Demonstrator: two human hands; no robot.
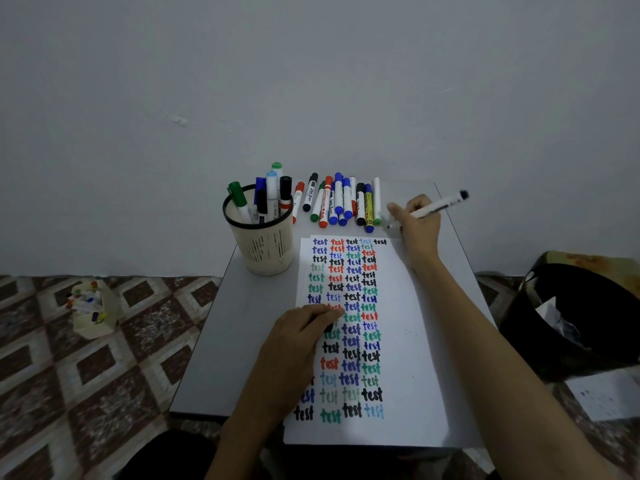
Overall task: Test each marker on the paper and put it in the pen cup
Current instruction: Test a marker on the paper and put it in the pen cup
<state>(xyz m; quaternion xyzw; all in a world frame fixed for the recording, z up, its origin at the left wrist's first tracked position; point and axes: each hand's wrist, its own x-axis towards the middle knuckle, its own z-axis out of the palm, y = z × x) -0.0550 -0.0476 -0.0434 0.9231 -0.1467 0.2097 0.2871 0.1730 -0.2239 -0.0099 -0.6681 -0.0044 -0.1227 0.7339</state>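
Far left of the pen cup (261,237), on the tiled floor, sits a pale box (91,308) of small markers. The pen cup is a cream plastic cylinder with slotted walls and a black rim, standing on the smooth grey desk (242,341). Several capped markers already stand in it.

Just right of the cup and nearer me, my left grip (298,332) rests on the white paper (408,341). Its fingers are curled over what I take for the black cap (327,328). The sheet is matte and flat, filled with columns of "test" in black, blue, green and red.

Behind the paper, right of the cup, a row of loose markers (341,202) lies side by side. They are slim white barrels with coloured caps, over a dozen, all still to test. I judge the job roughly a third done.

Further right, my right grip (415,220) holds the black marker (440,206) tilted, tip down by the paper's far corner. Far right of the cup a black bin (571,317) stands on the floor.
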